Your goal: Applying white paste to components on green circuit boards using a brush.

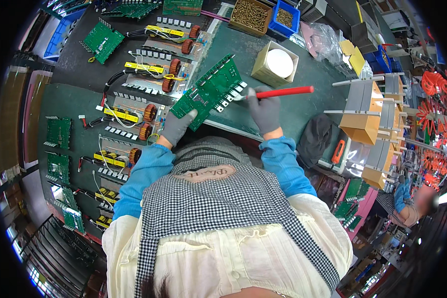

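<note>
My left hand [178,125], in a grey glove, grips the lower corner of a green circuit board [206,87], raised at a slant over the bench. A row of pale tabbed parts runs along the board's right edge. My right hand [264,111], also gloved, is closed on a red-handled tool [288,92], apparently a brush, whose light tip touches or nearly touches that row. Just beyond the right hand is a square beige container [260,66] with a white round top inside it.
Assemblies with copper coils [149,113] and loose boards [58,133] line the left. Screw bins [249,17], a plastic bag [324,42] and wooden box-like units [361,114] lie right and behind. Dark cloth [314,140] and an orange cutter [338,151] are near my right arm. Another worker [402,208] is far right.
</note>
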`<move>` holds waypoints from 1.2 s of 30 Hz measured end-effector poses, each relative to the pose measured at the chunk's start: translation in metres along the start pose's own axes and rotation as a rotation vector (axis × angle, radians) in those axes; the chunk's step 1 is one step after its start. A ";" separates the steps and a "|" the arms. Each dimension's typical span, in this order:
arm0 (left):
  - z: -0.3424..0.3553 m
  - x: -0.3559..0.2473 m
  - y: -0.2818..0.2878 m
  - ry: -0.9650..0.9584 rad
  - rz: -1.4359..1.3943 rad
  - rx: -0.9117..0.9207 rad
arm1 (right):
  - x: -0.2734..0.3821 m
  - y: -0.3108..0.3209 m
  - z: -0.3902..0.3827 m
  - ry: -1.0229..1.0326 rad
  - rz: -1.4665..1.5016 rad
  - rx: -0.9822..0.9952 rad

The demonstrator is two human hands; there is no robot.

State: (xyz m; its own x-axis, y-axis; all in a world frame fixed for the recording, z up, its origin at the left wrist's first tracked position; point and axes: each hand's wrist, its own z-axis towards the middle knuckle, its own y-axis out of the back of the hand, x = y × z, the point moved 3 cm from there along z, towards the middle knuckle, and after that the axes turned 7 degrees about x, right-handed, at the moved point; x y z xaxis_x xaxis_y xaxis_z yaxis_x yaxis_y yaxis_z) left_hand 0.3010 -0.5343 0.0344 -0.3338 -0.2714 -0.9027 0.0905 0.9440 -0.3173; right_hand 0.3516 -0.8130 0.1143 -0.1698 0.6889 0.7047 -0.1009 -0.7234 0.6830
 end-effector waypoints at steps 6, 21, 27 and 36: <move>-0.012 -0.033 -0.019 0.136 0.441 -0.067 | -0.001 0.008 -0.007 0.020 -0.109 0.089; -0.006 -0.009 -0.007 -0.056 0.061 0.053 | 0.017 0.041 -0.013 -0.117 0.130 -0.012; -0.006 -0.006 -0.005 -0.025 0.196 -0.010 | 0.032 0.059 -0.002 -0.039 0.291 -0.110; -0.009 -0.015 -0.012 -0.011 0.186 0.021 | 0.030 0.061 -0.004 -0.116 0.445 -0.122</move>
State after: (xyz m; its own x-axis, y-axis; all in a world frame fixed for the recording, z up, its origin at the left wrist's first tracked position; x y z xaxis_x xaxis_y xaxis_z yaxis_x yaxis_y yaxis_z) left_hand 0.2966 -0.5397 0.0547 -0.2990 -0.0951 -0.9495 0.1691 0.9740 -0.1508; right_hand 0.3362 -0.8367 0.1766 -0.1124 0.3067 0.9451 -0.1586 -0.9445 0.2877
